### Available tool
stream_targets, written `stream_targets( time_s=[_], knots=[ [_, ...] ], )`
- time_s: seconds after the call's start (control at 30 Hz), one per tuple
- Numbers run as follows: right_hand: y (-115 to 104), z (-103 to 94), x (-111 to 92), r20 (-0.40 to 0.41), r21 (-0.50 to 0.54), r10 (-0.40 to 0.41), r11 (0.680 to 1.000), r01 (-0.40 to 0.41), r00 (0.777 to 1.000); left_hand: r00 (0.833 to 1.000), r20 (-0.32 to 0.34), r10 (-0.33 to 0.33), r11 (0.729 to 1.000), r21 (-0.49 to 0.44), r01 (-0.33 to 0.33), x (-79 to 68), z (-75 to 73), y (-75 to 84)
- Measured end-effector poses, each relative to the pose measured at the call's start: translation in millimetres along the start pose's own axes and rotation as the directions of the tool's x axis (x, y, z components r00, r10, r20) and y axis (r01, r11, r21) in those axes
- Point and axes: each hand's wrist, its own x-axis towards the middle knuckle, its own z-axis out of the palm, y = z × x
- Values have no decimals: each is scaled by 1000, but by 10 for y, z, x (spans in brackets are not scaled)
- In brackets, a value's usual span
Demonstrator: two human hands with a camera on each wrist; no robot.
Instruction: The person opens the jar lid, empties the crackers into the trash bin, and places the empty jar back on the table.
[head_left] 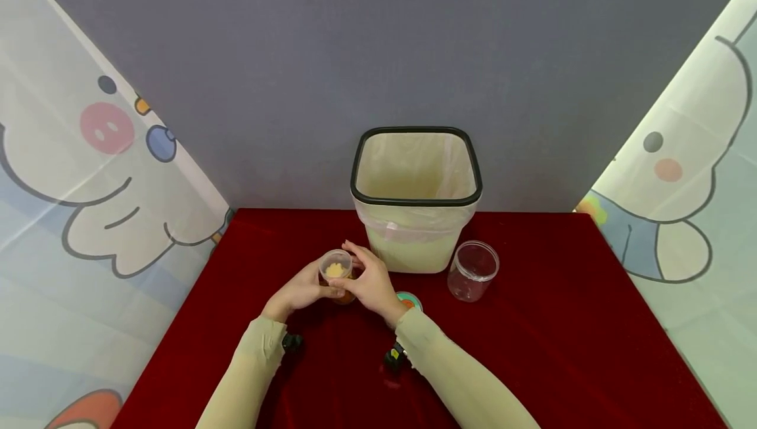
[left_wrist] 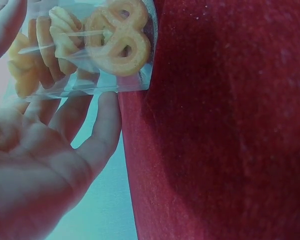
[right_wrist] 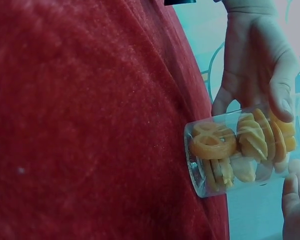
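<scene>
**Clear cookie jar (head_left: pixel 336 255), filled, held in both hands**

Tabletop (head_left: pixel 532 363): one, red velvety covering; supports all items below, contact under the cookie jar uncertain.

Waste bin (head_left: pixel 408 255): one, cream, black rim, translucent liner; stands at the back.

Left hand (head_left: pixel 303 288): fingers curled about the cookie jar, parted only by its width; thumb across the near side.

Right hand (head_left: pixel 372 281): thumb and fingers gripping the same jar near its rim, likewise parted only by its width. Step in hand, as judged: two-handed work at the jar's mouth, the left steadying. The next move would call for keeping the jar upright and the left grip firm while the right fingers work the rim, lest contents spill.

Spare clear jar (head_left: pixel 470 288): one, uncapped, just beside the bin at its right; untouched.

Cookie jar: roughly upright, in front of the bin, slightly left. Mouth seems uncovered; a transparent cover cannot be ruled out.

Round teal-and-orange disc (head_left: pixel 411 297): one, possibly a lid; partly hidden by the right forearm.

Cookies: assorted. Head view gives the mouth and a pale piece on top; both wrist views give the lower contents, a pretzel-shaped cookie (right_wrist: pixel 212 144) near the base and a swirled cookie (right_wrist: pixel 251 140) above. Only the head view gives bin, spare jar and disc.
</scene>
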Motion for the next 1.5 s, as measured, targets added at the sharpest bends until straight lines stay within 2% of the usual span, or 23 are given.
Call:
stream_targets(
  time_s=[0.17, 0.27, 0.37, 0.6, 0.8, 0.97, 1.07, 1.2, 1.33, 1.5],
  knots=[
    [-225, -86, -13, 12, 37, -22, 999, 21, 1000, 999, -17, -27, 1000, -2, 27, 2, 8, 10],
    [-264, -116, -18, 29, 46, -16, 999, 15, 999, 999, -21, -31, 1000, -3, 31, 4, 11, 9],
    [-269, -138, -18, 51, 66, -21, 998, 17, 999, 999, -24, -38, 999, -7, 38, 0, 11, 27],
    [-229, -187, -19, 98, 99, -33, 995, 23, 995, 1000, 6, -25, 999, -20, 25, -57, -11, 285],
    [-204, -214, -27, 132, 138, -47, 990, 29, 990, 999, 7, -33, 999, -28, 33, -69, -10, 320],
    [-156, -223, -35, 160, 187, -22, 982, -9, 987, 999, 8, -37, 999, -23, 37, -65, -11, 312],
    [-131, -224, -39, 171, 229, 41, 970, -80, 984, 999, 2, -38, 999, -21, 38, -62, -7, 305],
    [-154, -218, -75, 92, 194, 79, 976, -95, 993, 999, 3, -42, 999, -13, 42, -65, 4, 297],
    [-226, -195, -120, -23, 103, 35, 994, -33, 999, 1000, 4, -29, 1000, 0, 29, -75, 3, 298],
    [-239, -168, -125, -48, 89, 18, 996, -14, 999, 1000, -2, -28, 1000, 4, 28, -73, -2, 316]
  ],
)
